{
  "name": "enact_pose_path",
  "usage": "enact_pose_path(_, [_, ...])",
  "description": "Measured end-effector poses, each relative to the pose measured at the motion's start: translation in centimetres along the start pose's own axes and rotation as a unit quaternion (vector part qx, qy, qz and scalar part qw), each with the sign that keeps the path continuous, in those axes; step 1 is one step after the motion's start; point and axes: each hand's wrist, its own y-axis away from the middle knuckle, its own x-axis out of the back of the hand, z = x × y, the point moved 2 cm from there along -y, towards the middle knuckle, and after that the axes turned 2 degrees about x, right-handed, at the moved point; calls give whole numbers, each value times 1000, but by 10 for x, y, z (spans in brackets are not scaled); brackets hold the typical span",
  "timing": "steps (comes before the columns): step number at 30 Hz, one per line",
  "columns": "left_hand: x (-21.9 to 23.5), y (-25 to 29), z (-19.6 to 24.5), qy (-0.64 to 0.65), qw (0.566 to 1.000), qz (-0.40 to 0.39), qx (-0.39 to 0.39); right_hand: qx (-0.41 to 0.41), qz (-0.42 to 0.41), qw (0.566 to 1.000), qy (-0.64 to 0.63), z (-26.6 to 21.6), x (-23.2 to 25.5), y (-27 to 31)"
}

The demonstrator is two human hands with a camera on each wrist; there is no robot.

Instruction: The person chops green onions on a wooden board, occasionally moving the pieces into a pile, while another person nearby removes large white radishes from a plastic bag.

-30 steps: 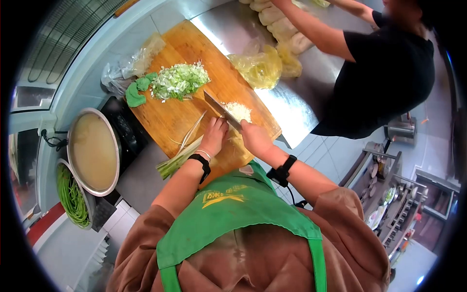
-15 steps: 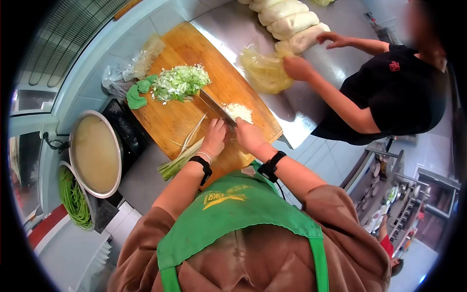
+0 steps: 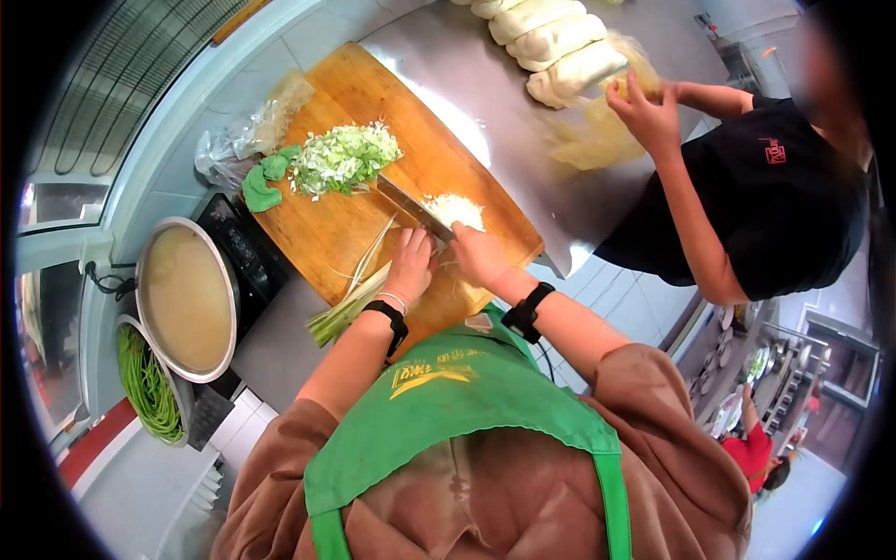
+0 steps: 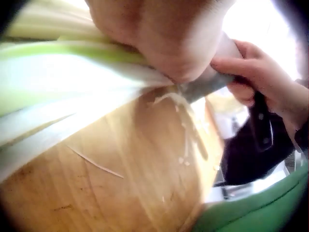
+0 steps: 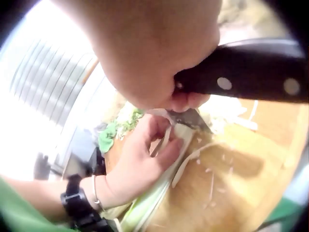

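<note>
My left hand (image 3: 409,268) holds a bundle of long scallions (image 3: 347,310) on the wooden cutting board (image 3: 495,219), fingers curled over the white ends. My right hand (image 3: 479,258) grips the black handle (image 5: 256,70) of a broad kitchen knife (image 3: 408,203). Its blade stands right beside the left fingertips, at the stalk ends in the left wrist view. Finely chopped white bits (image 3: 455,212) lie on the blade's far side. A larger heap of chopped scallion (image 3: 345,157) sits farther up the board, next to a crumpled green cloth or wrapper (image 3: 263,182).
Left of the board stand a pot of cloudy liquid (image 3: 187,303) and a basin of long green stalks (image 3: 149,383). A clear plastic bag (image 3: 229,154) lies by the wall. Rolls of dough (image 3: 560,42) rest on the steel table, where another person (image 3: 747,196) handles yellowish plastic film (image 3: 597,135).
My knife has shifted slightly left along the stalks, beside my nearly still left hand. The other person has pulled the yellow plastic away from the board, up towards the dough.
</note>
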Motion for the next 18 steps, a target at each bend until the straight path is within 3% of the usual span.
enact_pose_path(4, [1,-5,-1,9,1000,30,-1,-13,-50,999,10,-2,10,13])
enact_pose_path(8, [0,-6,-2,3,999,31,-16,-17,-22,999,26,5,-7,9])
enact_pose_path(13, [0,-3,-2,18,999,37,-16,-7,-22,1000,0,1,18,17])
enact_pose_path(18, [-4,-2,-5,-11,1000,15,-5,-17,-26,999,30,7,-9,10])
